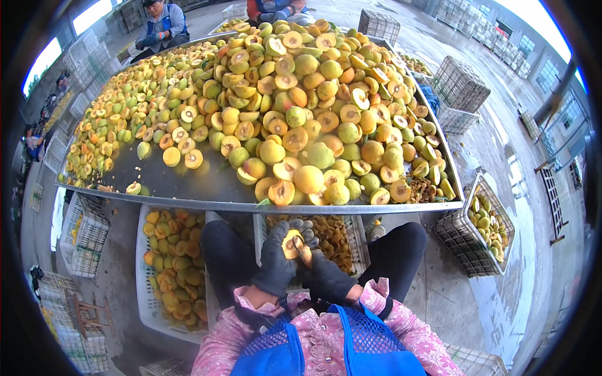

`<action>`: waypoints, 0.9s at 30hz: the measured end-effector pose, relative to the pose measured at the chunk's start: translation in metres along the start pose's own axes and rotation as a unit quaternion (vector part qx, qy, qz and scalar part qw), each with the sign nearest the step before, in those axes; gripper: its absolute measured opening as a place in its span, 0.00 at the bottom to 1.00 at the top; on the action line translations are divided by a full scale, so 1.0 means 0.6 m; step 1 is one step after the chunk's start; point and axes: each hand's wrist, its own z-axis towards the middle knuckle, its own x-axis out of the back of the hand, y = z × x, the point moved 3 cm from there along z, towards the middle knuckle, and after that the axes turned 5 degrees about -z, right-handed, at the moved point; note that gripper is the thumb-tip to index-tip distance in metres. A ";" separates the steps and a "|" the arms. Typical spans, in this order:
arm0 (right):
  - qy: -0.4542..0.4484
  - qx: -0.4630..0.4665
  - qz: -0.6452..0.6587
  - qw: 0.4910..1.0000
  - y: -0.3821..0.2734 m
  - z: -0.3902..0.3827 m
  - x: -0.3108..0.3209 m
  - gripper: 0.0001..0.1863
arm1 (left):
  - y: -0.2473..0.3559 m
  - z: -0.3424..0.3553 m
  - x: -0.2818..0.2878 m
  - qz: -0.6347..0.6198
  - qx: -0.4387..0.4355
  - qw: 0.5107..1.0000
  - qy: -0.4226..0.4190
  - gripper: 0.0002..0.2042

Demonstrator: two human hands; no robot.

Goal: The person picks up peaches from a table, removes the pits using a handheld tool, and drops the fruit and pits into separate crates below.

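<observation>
My left hand (pixel 278 260), in a dark grey glove, holds a halved yellow fruit (pixel 290 244) with its cut face upward, between my knees just below the tray's front edge. My right hand (pixel 325 274), also gloved, grips a small pitting tool (pixel 305 253) against that fruit; its tip is hard to make out. Beyond them a metal tray (pixel 157 198) bears a heap of halved peach-like fruit (pixel 288 113). Below it, a crate (pixel 351 247) holds brown pits and scraps, partly hidden by my hands.
A white crate of fruit (pixel 175 263) stands left of my legs, another crate (pixel 475 232) at the right. Stacked crates (pixel 461 84) line the floor (pixel 514 188). Two other workers (pixel 162 31) (pixel 276 11) sit beyond the tray.
</observation>
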 end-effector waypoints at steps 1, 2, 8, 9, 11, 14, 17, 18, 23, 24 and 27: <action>0.000 -0.001 0.000 1.000 -0.003 0.000 0.001 0.14 | -0.003 0.001 0.002 -0.012 0.007 1.000 0.020 0.17; -0.012 -0.010 -0.004 1.000 -0.007 0.000 0.002 0.13 | -0.006 0.002 0.004 -0.012 0.008 1.000 0.021 0.17; -0.022 0.011 -0.011 1.000 0.043 0.009 -0.033 0.12 | -0.015 0.010 0.016 0.015 -0.017 0.998 0.053 0.15; -0.036 0.049 -0.005 0.998 0.050 0.009 -0.039 0.12 | -0.014 0.010 0.016 0.019 -0.022 0.998 0.058 0.14; -0.073 -0.017 0.072 0.995 0.031 0.007 -0.030 0.17 | -0.011 0.007 0.015 0.023 -0.026 0.997 0.065 0.13; -0.105 -0.055 0.106 0.987 0.035 0.005 -0.032 0.20 | 0.000 0.000 0.007 0.090 -0.012 0.993 0.075 0.11; -0.137 -0.069 0.181 0.971 0.050 0.006 -0.039 0.19 | 0.004 -0.004 0.002 0.180 0.021 0.983 0.030 0.11; -0.171 -0.108 0.296 0.934 0.054 0.003 -0.044 0.18 | 0.002 -0.004 0.004 0.176 0.035 0.983 0.034 0.11; -0.274 -0.203 0.442 0.830 0.005 -0.008 -0.013 0.17 | -0.007 -0.008 -0.001 0.144 0.009 0.989 0.034 0.12; -0.277 -0.212 0.449 0.823 0.005 -0.009 -0.014 0.18 | -0.011 0.001 0.009 0.111 -0.007 0.993 0.044 0.13; -0.262 -0.158 0.460 0.833 0.024 -0.009 -0.011 0.17 | -0.006 0.014 0.013 0.132 -0.060 0.988 0.055 0.14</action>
